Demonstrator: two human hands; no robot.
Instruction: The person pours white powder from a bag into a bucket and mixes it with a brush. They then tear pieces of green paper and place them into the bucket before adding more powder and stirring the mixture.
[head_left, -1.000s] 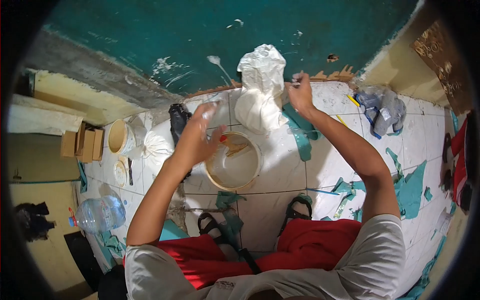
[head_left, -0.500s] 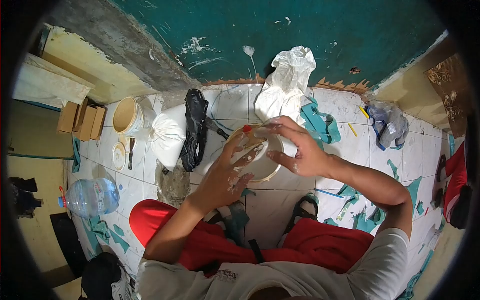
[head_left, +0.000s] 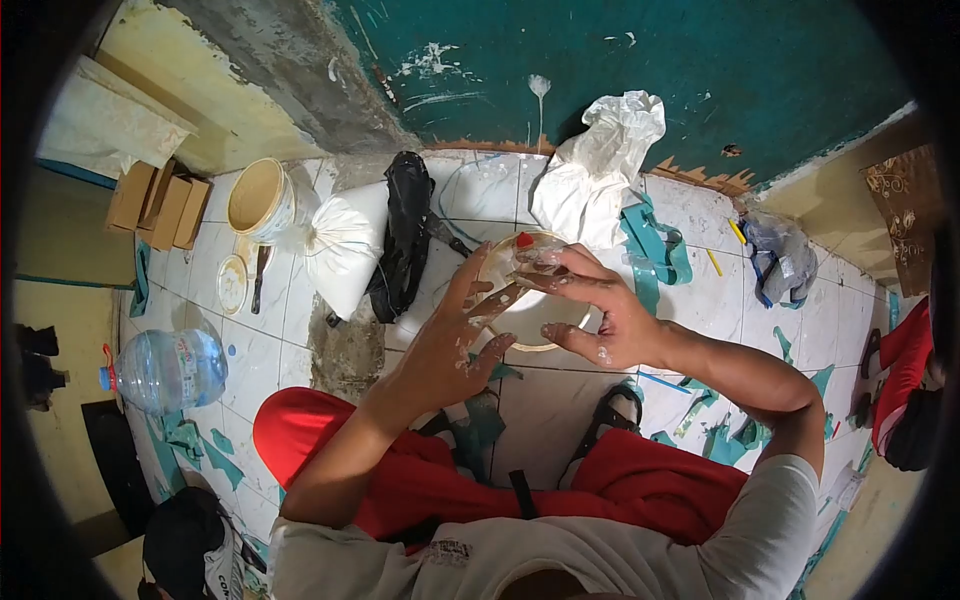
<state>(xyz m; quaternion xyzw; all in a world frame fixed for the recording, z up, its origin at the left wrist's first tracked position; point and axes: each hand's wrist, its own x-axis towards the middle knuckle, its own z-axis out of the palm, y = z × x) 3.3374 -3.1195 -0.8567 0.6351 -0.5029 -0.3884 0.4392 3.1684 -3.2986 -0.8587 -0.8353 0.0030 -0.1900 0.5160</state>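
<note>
My left hand [head_left: 455, 345] and my right hand [head_left: 605, 315] face each other over a round tub [head_left: 540, 345] standing on the floor between my feet. White smears cover the fingers of both hands. Their curved fingers come together over the tub, the tips overlapping in this view, with the thumbs held apart from them. No held object shows in either hand. A pale, whitish inside shows in the tub between my fingers. Close to its far rim is a small red piece [head_left: 524, 240], partly behind my fingers.
A white sack [head_left: 345, 250], black plastic bag [head_left: 400, 240] and bucket [head_left: 255, 200] stand left. A putty knife [head_left: 260, 280] lies beside a lid [head_left: 232, 285]. A water jug [head_left: 170, 370] lies further left. Crumpled white sacking [head_left: 600, 170] and green scraps [head_left: 730, 440] lie right.
The view has shifted slightly, so the room appears a little further right and up. My hands stay together over the tub, with small changes in finger position.
</note>
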